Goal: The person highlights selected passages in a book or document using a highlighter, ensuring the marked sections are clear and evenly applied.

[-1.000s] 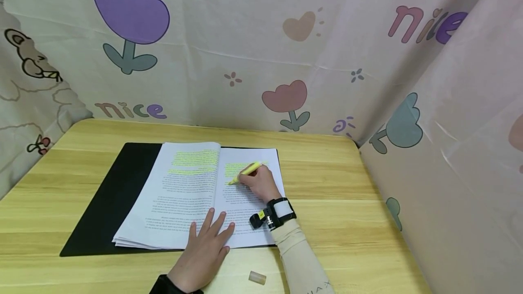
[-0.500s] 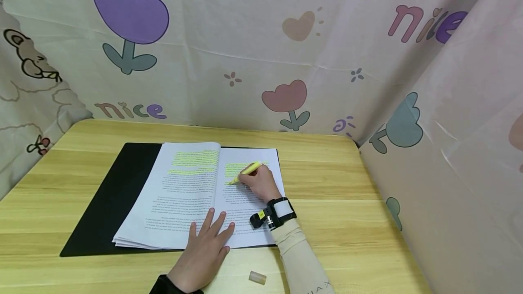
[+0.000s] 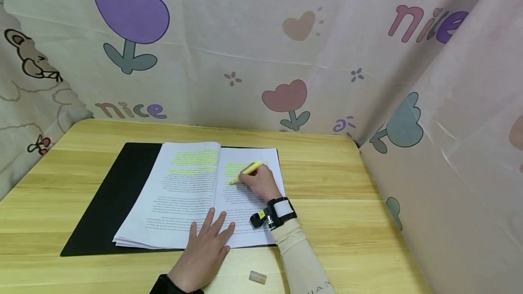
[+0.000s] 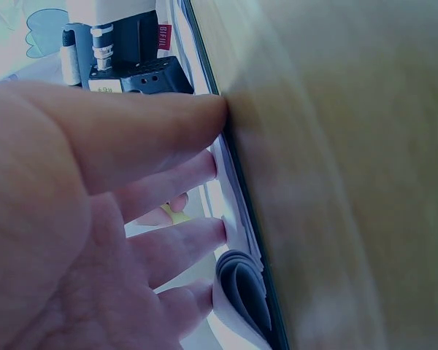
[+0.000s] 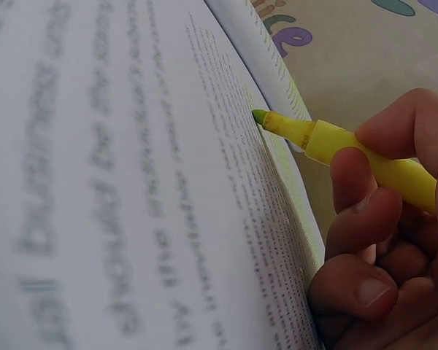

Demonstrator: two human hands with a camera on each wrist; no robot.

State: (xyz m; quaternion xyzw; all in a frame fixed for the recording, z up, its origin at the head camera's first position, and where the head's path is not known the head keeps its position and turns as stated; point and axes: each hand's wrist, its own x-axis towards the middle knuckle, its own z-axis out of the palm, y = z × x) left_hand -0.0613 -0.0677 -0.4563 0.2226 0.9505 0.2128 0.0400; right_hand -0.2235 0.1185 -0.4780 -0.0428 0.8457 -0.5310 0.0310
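Between thumb and fingers my right hand pinches a yellow highlighter, its green-tinted tip down at the printed right page. In the head view the tip meets a line just under a block of yellow-marked text. The open document has white pages with highlighted lines at the top of both. My left hand lies spread over the lower edge near the fold, fingertips touching the paper. Seen from the left wrist, its fingers are nearly straight, and a page edge curls beside them.
Under the pages lies a black folder, extending left on the wooden table. A small translucent cap lies near the front, between the forearms. Patterned fabric hangs behind the table and along both sides.
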